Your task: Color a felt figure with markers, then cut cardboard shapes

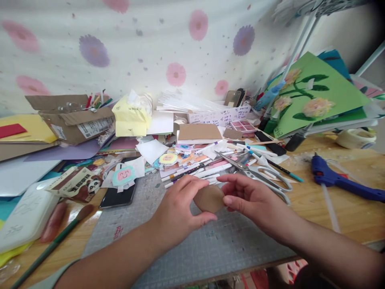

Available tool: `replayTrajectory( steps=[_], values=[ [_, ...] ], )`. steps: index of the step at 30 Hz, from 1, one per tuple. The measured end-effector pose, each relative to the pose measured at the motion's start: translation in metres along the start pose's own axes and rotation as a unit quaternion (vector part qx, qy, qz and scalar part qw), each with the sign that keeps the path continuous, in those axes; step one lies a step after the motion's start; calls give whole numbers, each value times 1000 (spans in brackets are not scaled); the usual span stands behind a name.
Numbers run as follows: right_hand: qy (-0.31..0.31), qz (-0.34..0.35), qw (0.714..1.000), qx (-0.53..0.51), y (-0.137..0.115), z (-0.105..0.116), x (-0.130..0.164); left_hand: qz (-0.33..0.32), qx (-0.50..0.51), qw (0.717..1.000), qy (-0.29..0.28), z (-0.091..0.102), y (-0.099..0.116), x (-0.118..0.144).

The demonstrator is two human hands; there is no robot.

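Between my hands is a small rounded piece of brown cardboard point(209, 199), held above the grey cutting mat point(135, 245). My left hand point(180, 200) grips its left side, with the thumb along the lower edge and the fingers on the upper edge. At its right edge, my right hand point(252, 198) pinches the cardboard between thumb and fingers. A pair of scissors point(255, 172) with pale handles lies just beyond my right hand, blades pointing away to the left. Several pens and markers point(192, 168) lie in a heap behind the cardboard.
A blue hot glue gun point(339, 178) rests on the wooden table at right. At left are a black phone point(118, 194), a long brush point(57, 241) and a white case point(28, 216). Behind stand an open cardboard box point(75, 120) and green paper with flowers point(315, 96).
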State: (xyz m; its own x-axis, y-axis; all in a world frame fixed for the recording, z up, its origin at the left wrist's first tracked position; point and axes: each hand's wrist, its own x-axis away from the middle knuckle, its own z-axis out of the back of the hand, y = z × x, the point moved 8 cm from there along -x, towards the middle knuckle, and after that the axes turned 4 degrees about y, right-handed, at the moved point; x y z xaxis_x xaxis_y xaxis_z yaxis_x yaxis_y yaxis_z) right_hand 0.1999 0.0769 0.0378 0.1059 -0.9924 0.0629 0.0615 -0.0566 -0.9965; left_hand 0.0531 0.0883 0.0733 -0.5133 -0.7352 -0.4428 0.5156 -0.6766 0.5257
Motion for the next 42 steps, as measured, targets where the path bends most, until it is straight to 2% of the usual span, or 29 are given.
replayTrajectory(
  steps=[3, 7, 10, 13, 17, 22, 31, 42],
  values=[
    [3, 0, 1000, -27, 7, -3, -7, 15, 17, 1000, 4, 2, 0, 0],
    [30, 6, 998, -47, 2, 3, -10, 115, 129, 985, -4, 0, -15, -1],
    [46, -6, 997, -54, 0, 9, -8, 193, 267, 944, -20, -9, -26, 2],
    [50, -14, 997, -61, 1, 13, -6, 228, 387, 893, -32, -17, -29, 3],
    [47, -7, 996, -76, 0, 16, -3, 231, 490, 840, -34, -20, -25, 1],
    [47, -3, 997, -67, -1, 18, 0, 222, 547, 806, -38, -21, -22, 0],
    [31, 8, 998, -60, -5, 16, 2, 219, 565, 795, -15, -21, -26, 0],
    [51, 58, 994, -77, -15, 18, 3, 233, 544, 806, -13, -21, -28, 1]
  ],
)
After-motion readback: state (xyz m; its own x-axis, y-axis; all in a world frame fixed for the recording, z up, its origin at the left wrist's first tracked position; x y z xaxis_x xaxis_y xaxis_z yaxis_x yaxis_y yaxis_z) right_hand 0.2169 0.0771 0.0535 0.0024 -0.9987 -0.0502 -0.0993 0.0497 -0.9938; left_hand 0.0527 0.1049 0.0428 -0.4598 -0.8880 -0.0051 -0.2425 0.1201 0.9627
